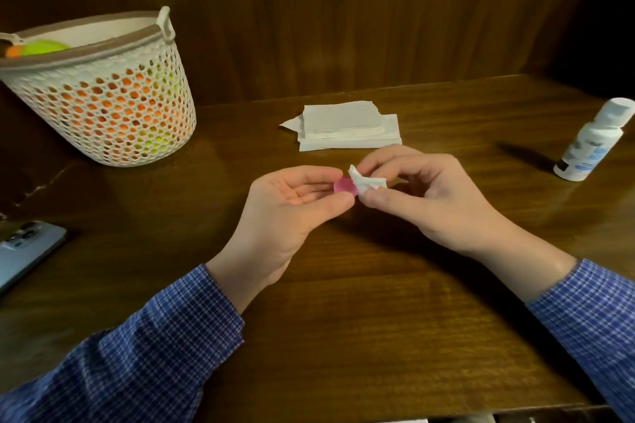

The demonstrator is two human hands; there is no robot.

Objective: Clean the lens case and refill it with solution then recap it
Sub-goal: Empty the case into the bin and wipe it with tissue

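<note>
A small pink lens case piece is pinched between the thumb and fingers of my left hand, held above the middle of the wooden table. My right hand grips a crumpled white tissue and presses it against the pink piece. Most of the pink piece is hidden by the fingers and the tissue. A white solution bottle with a blue label stands capped at the right edge of the table, apart from both hands.
A stack of folded white tissues lies behind the hands. A white perforated basket with orange and green items stands at back left. A phone lies at the left edge. A wooden wall rises behind the table.
</note>
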